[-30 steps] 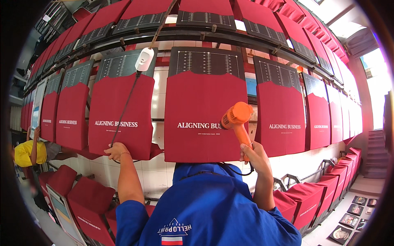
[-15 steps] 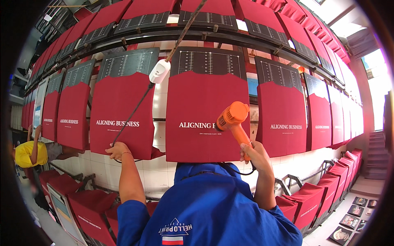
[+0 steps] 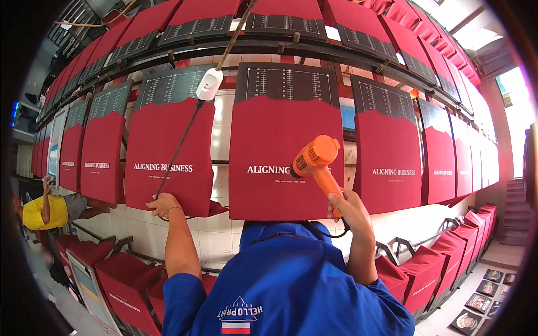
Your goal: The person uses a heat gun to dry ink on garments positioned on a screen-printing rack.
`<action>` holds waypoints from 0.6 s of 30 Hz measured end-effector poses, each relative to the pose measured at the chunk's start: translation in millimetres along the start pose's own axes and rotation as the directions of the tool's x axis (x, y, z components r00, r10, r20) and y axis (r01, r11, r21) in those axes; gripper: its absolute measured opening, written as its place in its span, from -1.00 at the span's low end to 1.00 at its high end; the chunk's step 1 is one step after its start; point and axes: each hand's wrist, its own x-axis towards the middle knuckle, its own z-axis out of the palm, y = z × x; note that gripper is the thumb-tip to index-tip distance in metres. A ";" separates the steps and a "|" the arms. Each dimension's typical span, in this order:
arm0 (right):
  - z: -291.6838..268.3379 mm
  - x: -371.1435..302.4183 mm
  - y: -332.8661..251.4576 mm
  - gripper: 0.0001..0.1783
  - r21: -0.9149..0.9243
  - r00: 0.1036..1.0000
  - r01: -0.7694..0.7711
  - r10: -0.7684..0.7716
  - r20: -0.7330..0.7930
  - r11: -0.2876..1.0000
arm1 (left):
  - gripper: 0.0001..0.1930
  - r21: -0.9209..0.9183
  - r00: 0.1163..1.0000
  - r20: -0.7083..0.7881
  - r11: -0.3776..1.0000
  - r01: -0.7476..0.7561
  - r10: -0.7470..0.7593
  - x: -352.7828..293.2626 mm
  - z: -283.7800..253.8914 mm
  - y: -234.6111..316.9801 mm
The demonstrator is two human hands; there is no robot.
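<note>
My right hand (image 3: 352, 209) is wrapped round the handle of an orange heat gun (image 3: 320, 157). Its dark nozzle points left, over the white print on a red shirt (image 3: 263, 131) stretched on a dark board (image 3: 286, 82) in front of me. In my left hand (image 3: 166, 205), closed at the lower edge of the neighbouring red shirt (image 3: 148, 131), is a black cord (image 3: 182, 140). That cord runs up to a white socket connector (image 3: 209, 84), which hangs from a brown cable (image 3: 238, 36). Another stretch of black cord loops below the heat gun's handle.
More boards with red shirts, one at the right (image 3: 388, 143), stand in rows to both sides and beyond a dark rail (image 3: 168, 57). Behind me is another row of red shirts (image 3: 129, 283). A person in a yellow shirt (image 3: 36, 213) is at the far left.
The white connector and its cable have swung slightly left. The heat gun has shifted a little left over the shirt. Both hands keep their hold.
</note>
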 end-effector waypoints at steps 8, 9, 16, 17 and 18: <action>8.5 3.4 -1.4 -0.71 -0.028 0.999 0.023 -0.022 0.034 0.999 | -0.44 0.015 1.000 -0.012 1.000 -0.002 0.002 -0.7 -0.2 1.1; 10.1 3.5 -1.2 -0.70 -0.020 0.999 0.026 -0.025 0.032 0.999 | -0.44 0.016 1.000 -0.015 1.000 -0.005 0.005 -0.9 -0.1 0.9; 15.1 6.6 -4.0 -0.70 -0.049 0.998 -0.007 0.010 0.058 0.999 | -0.44 0.011 1.000 -0.027 1.000 0.008 -0.007 -0.2 1.6 0.5; 20.8 7.2 -2.1 -0.70 -0.058 0.999 0.016 -0.014 0.048 0.998 | -0.44 0.014 1.000 -0.022 1.000 0.011 -0.011 -1.5 1.3 2.4; 24.1 7.2 0.0 -0.70 -0.069 0.999 0.037 -0.035 0.039 0.997 | -0.44 0.020 1.000 -0.016 1.000 0.018 -0.017 -3.2 0.2 2.7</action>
